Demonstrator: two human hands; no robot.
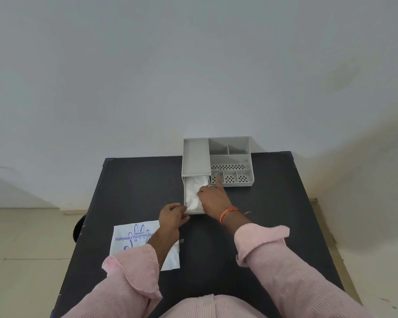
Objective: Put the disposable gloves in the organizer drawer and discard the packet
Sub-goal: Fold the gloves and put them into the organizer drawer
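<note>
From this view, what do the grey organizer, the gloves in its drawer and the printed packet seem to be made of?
The organizer looks like matte grey moulded plastic: smooth walls, punched holes. The gloves look like thin, translucent, crinkled plastic film. The packet seems a flat whitish plastic bag with blue print reading "disposable polyethylene"; it could be paper.

Black table [129, 180], grey wall [193, 65], tiled floor [21, 237]

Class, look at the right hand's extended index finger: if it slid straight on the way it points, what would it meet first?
The right hand points up and away over the drawer. Its fingertip already looks to be at the organizer's nearest perforated compartment, so probably that compartment's wall or floor; depth is unclear.
</note>
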